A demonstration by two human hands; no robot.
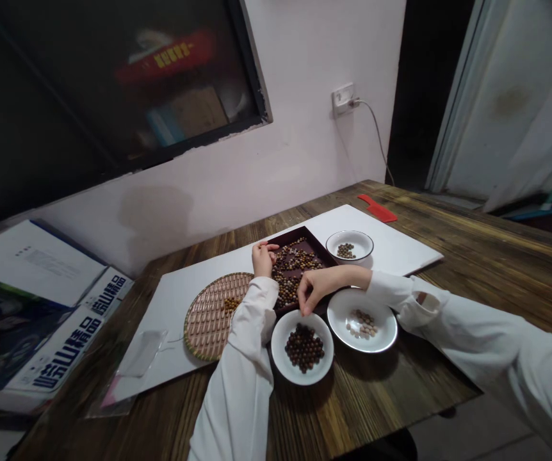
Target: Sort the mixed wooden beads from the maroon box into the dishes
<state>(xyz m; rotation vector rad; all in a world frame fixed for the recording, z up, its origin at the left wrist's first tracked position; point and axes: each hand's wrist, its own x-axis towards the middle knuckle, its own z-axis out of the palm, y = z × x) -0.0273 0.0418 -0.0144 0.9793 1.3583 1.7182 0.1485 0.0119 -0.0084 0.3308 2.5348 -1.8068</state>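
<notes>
A dark square tray [315, 242] holds many mixed brown and tan beads [291, 269]. My left hand [262, 258] rests on the tray's left rim, fingers curled in a pinch. My right hand [315, 289] hangs fingers-down over the far rim of a white bowl [280, 355] of dark beads [304, 347], fingertips pinched together. To its right stands a white bowl [385, 323] with pale beads [362, 324]. A smaller white bowl [360, 240] with brown beads sits behind the tray. A round woven tray [206, 317] with a few beads lies left of my left arm.
Everything sits on a white board [401, 253] on a wooden table [487, 262]. A red comb [378, 209] lies at the back. A clear plastic bag [136, 358] lies front left. Printed boxes [40, 320] stand at the far left. A wall socket with a cable [344, 99] is behind.
</notes>
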